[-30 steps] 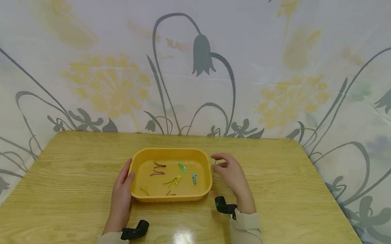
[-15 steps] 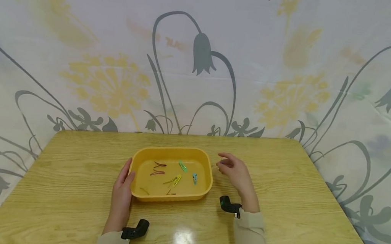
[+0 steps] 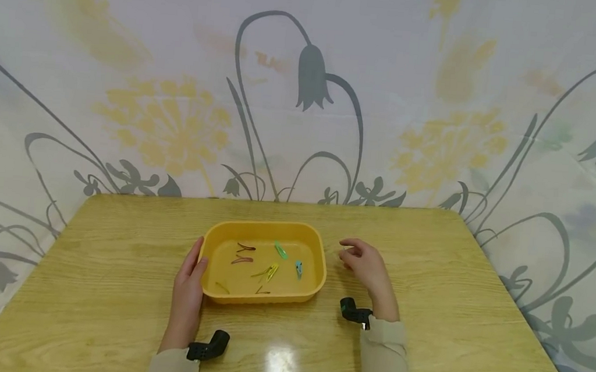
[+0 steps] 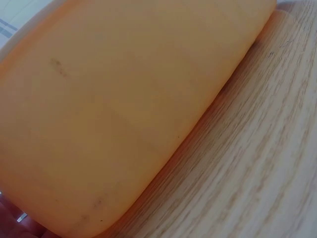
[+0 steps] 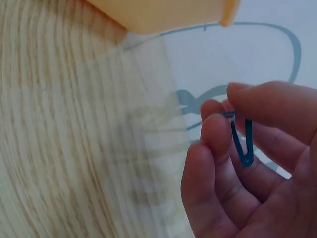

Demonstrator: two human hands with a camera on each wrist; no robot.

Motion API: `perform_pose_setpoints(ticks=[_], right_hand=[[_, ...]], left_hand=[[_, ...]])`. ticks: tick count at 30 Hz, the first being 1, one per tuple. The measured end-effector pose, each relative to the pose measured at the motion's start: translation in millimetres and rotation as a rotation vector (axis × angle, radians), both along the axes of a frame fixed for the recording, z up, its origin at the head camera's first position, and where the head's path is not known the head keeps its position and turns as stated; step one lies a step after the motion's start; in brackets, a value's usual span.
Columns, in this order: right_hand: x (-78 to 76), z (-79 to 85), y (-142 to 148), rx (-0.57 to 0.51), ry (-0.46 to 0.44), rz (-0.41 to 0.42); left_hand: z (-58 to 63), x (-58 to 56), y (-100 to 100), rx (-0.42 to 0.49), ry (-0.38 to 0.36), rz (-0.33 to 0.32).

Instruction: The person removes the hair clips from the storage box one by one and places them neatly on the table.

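A yellow plastic tray (image 3: 260, 298) rests on the table, with several hair clips on its bottom. Among them are a green clip (image 3: 280, 250), a blue clip (image 3: 299, 269), a yellow clip (image 3: 272, 273), a pink clip (image 3: 242, 260) and a brown clip (image 3: 246, 247). My left hand (image 3: 187, 294) holds the tray's left end, thumb at the rim and fingers along the outside. Just right of the tray, above the table, my right hand (image 3: 370, 269) pinches a dark teal hair clip (image 5: 247, 160) between thumb and fingertips; its two arms stand spread apart.
The wooden table (image 3: 441, 302) runs back to a flower-patterned cloth (image 3: 301, 151). Each wrist bears a black camera, the left camera (image 3: 209, 347) and the right camera (image 3: 355, 312). Light glares off the table's near middle.
My right hand has drawn to the right, away from the tray's right edge, still pinching the clip. The left hand and tray have stayed in place; the head view has shifted slightly.
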State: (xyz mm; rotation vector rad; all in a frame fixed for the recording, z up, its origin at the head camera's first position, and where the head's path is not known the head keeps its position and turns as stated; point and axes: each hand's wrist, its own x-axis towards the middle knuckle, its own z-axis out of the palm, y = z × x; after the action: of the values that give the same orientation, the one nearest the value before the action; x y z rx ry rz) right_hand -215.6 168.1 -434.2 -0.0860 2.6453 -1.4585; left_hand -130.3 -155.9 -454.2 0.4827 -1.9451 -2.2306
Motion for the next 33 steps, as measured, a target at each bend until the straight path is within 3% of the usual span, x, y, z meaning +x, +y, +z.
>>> perform_pose_setpoints(ticks=[8,16,26,33], right_hand=[[0.6,-5.1,8,0.112,0.013,-0.047],[1.5,-10.1,13,0.066,-0.059,-0.065],[0.1,-13.0,11,-0.002,-0.087,-0.113],[1.1,-11.7,11,0.103,-0.052,-0.159]], left_hand=[[2.4,-0.7,0,-0.01,0.01,0.0],[1.7,0.1,1,-0.023,-0.012,0.003],[1.7,-0.5,0,-0.028,-0.019,0.005],[3.5,1.6,0,-0.034,0.0,-0.016]])
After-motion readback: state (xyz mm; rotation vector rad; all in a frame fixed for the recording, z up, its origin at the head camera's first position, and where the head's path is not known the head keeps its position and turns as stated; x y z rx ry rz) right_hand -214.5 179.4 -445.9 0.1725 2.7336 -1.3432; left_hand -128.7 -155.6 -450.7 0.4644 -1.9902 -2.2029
